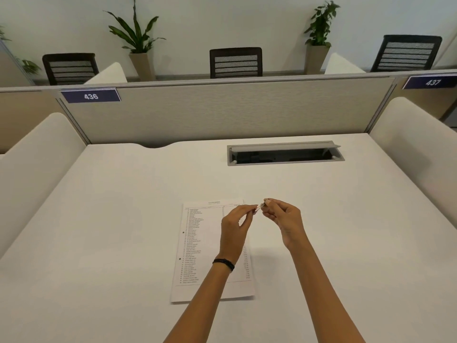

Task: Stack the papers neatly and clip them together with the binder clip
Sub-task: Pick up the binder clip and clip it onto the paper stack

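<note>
A stack of printed papers (197, 246) lies flat on the white desk (111, 219), edges roughly aligned, a lower sheet peeking out at the bottom. Above the stack's top right corner, both hands pinch a small binder clip (260, 207) between their fingertips. My left hand (235, 227) holds its left side and hovers over the papers. My right hand (284, 219) grips its right side, just past the paper's right edge. The clip is held in the air, apart from the sheets, and is mostly hidden by fingers.
A grey cable tray (284, 154) with an open lid sits in the desk at the back right. A beige partition (222, 112) closes the far edge, and white side dividers (37, 169) flank the desk. Chairs and plants stand beyond.
</note>
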The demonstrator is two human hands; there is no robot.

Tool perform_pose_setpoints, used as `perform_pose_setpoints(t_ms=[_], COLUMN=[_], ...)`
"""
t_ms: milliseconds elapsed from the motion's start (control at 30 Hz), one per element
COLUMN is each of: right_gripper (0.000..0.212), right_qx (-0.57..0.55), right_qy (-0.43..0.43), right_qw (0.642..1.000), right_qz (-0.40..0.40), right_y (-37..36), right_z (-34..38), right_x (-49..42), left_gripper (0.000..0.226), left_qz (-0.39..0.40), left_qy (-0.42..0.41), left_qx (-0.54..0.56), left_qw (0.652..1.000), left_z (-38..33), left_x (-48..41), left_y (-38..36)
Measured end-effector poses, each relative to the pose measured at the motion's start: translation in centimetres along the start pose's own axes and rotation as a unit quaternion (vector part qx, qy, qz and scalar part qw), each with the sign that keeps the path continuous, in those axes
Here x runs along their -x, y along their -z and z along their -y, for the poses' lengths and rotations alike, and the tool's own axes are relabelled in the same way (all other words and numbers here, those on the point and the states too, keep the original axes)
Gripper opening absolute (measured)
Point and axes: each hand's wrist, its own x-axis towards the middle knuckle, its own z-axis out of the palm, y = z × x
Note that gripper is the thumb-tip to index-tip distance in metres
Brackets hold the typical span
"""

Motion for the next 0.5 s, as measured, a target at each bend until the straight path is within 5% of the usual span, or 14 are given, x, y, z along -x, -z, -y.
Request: perform_pose_setpoints(t_ms=[333,500], right_gripper=[0.011,0.009], right_qx=[-0.049,-0.123], right_qy=[-0.050,-0.097], right_qw=[0.997,0.986], right_qz=[0.044,0.048], right_y=[-2.1,-2.8], right_z=[0.2,0.4], right_x=[2.0,2.4], left_gripper=[0.020,0.010], left_qz=[-0.108,-0.115], left_qy=[0.100,0.080], left_qx=[0.128,0.139], left_qw=[0.981,0.980], left_z=[-1.6,-1.5], left_x=[-0.3,-0.1], left_y=[0.9,1.2])
